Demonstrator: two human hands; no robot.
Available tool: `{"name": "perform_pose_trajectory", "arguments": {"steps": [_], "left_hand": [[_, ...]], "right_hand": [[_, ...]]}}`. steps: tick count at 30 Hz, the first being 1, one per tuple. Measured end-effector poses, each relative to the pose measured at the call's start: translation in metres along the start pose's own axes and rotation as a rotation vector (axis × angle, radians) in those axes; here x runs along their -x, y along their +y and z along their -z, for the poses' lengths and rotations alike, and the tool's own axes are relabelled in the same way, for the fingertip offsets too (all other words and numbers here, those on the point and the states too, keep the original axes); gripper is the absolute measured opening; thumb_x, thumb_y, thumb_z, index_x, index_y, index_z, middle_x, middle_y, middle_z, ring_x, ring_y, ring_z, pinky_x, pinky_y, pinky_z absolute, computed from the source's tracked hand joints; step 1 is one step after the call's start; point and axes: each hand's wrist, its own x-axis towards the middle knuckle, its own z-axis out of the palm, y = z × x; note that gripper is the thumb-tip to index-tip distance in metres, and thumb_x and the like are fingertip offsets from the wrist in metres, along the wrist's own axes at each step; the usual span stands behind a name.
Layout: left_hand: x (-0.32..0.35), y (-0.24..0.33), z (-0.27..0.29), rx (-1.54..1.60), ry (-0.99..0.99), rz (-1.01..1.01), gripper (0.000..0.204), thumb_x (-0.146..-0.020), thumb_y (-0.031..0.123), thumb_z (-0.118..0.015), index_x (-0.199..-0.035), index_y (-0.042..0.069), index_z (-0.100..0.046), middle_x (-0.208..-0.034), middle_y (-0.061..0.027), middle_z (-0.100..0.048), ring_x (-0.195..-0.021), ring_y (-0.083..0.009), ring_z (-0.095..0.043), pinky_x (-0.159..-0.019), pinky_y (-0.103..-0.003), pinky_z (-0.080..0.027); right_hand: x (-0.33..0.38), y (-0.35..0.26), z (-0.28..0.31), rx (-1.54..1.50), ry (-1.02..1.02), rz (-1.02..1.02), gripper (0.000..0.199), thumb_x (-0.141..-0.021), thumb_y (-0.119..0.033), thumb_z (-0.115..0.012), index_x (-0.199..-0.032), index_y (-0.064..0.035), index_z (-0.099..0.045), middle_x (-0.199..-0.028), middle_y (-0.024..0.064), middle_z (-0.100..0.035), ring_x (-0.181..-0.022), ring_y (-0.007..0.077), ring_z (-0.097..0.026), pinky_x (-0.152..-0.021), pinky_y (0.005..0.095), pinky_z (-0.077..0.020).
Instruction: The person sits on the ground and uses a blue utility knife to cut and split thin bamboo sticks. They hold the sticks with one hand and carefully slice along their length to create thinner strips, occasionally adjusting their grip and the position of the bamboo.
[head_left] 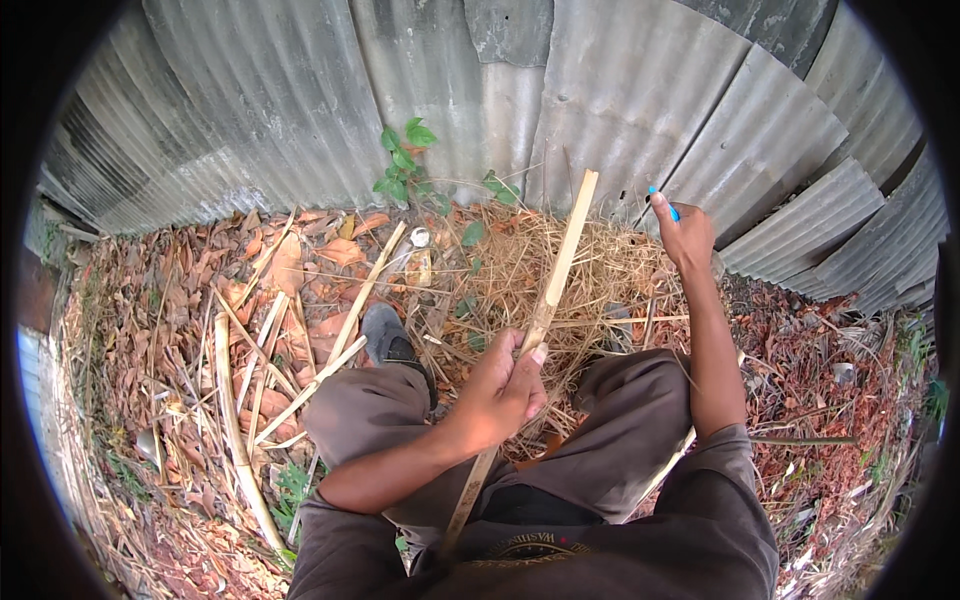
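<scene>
My left hand (497,392) is closed around the middle of a long stick (569,250). That stick slants from my lap up and away to the right. Its far part is pale and shaved; the nearer part keeps a browner surface. Off to the right, clear of the stick, my right hand (686,235) is raised and closed on a small blue-handled tool (674,214). Bits of blue show above and beside the fingers, but the rest is mostly hidden, so its exact kind is unclear.
A corrugated metal fence (620,110) runs across the far side. Several cut sticks (238,430) lie among dry leaves (180,330) on the left. Pale shavings (500,260) are heaped between my feet and the fence. A grey shoe (383,333) shows ahead of my left knee.
</scene>
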Motion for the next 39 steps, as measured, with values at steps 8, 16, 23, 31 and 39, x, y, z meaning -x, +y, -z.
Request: {"name": "perform_pose_trajectory", "arguments": {"steps": [8,16,23,31,39], "left_hand": [[-0.008,0.010,0.002,0.004,0.019,0.034,0.022,-0.102,0.024,-0.039,-0.107,0.003,-0.036,-0.055,0.0000,-0.044,-0.035,-0.0052,-0.033,-0.033,-0.022,-0.028],[-0.007,0.011,-0.003,0.055,0.004,0.045,0.024,-0.103,0.025,-0.038,-0.111,0.003,-0.035,-0.054,0.0000,-0.044,-0.036,-0.0056,-0.034,-0.033,-0.021,-0.028],[-0.008,0.005,-0.003,0.128,-0.006,0.028,0.023,-0.103,0.025,-0.039,-0.110,0.003,-0.035,-0.052,-0.0002,-0.043,-0.036,-0.0061,-0.035,-0.034,-0.021,-0.029],[-0.002,0.006,-0.004,0.150,-0.024,0.007,0.022,-0.103,0.025,-0.038,-0.107,0.005,-0.034,-0.052,-0.0001,-0.043,-0.036,-0.0061,-0.035,-0.035,-0.021,-0.030],[-0.001,0.006,0.000,0.175,-0.038,-0.012,0.020,-0.103,0.025,-0.038,-0.105,0.005,-0.034,-0.052,0.0004,-0.042,-0.036,-0.0060,-0.035,-0.034,-0.021,-0.029]], "right_hand": [[0.082,-0.053,0.006,-0.167,-0.146,0.596,0.072,-0.070,-0.076,-0.059,-0.053,-0.0061,-0.057,-0.045,0.0091,-0.048,-0.043,0.0291,-0.053,-0.044,0.0405,-0.0407],[0.083,-0.056,-0.009,-0.209,-0.120,0.665,0.073,-0.062,-0.080,-0.063,-0.049,-0.0081,-0.056,-0.041,0.0062,-0.046,-0.040,0.0286,-0.053,-0.043,0.0401,-0.0421],[0.065,-0.056,-0.013,-0.133,0.091,0.854,0.071,-0.057,-0.079,-0.066,-0.050,-0.0096,-0.056,-0.042,0.0060,-0.048,-0.041,0.0265,-0.053,-0.045,0.0380,-0.0434],[0.044,-0.054,-0.009,-0.122,0.128,0.799,0.076,-0.066,-0.083,-0.055,-0.050,-0.0092,-0.048,-0.044,0.0062,-0.043,-0.042,0.0292,-0.050,-0.049,0.0388,-0.0393],[0.039,-0.061,-0.016,-0.131,0.184,0.837,0.076,-0.068,-0.082,-0.053,-0.050,-0.0091,-0.051,-0.044,0.0068,-0.045,-0.042,0.0286,-0.050,-0.048,0.0393,-0.0407]]}}
